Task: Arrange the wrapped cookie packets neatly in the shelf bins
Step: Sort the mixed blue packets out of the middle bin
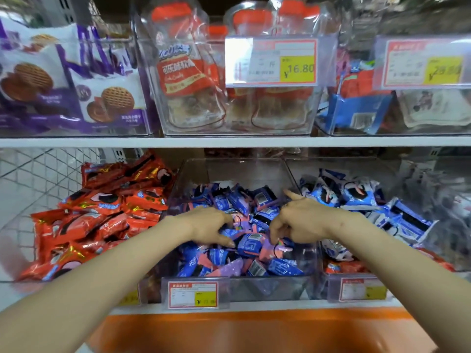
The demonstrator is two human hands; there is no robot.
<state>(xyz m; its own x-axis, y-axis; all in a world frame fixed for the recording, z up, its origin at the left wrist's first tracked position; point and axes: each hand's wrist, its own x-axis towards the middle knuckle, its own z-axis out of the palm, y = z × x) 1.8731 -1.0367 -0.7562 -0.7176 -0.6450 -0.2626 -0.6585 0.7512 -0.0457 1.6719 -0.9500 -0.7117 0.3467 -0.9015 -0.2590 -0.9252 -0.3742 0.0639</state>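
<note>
A clear middle bin point(193, 171) on the lower shelf holds a loose heap of blue, pink and purple cookie packets point(277, 266). Both my hands are inside it, on top of the heap. My left hand point(209, 225) lies palm down with fingers curled onto the packets. My right hand point(300, 222) has its fingers bent down among the packets, the index finger pointing up and back. Whether either hand grips a packet is hidden by the fingers. The left bin holds red cookie packets point(102, 220); the right bin holds blue-and-white packets point(362, 197).
Price tags point(193, 294) clip to the bin fronts. The upper shelf point(229, 141) carries bins of purple biscuit bags point(76, 80), red-capped clear candy bags point(188, 70) and mixed snacks, with a price tag point(271, 61). An orange ledge point(254, 329) runs below.
</note>
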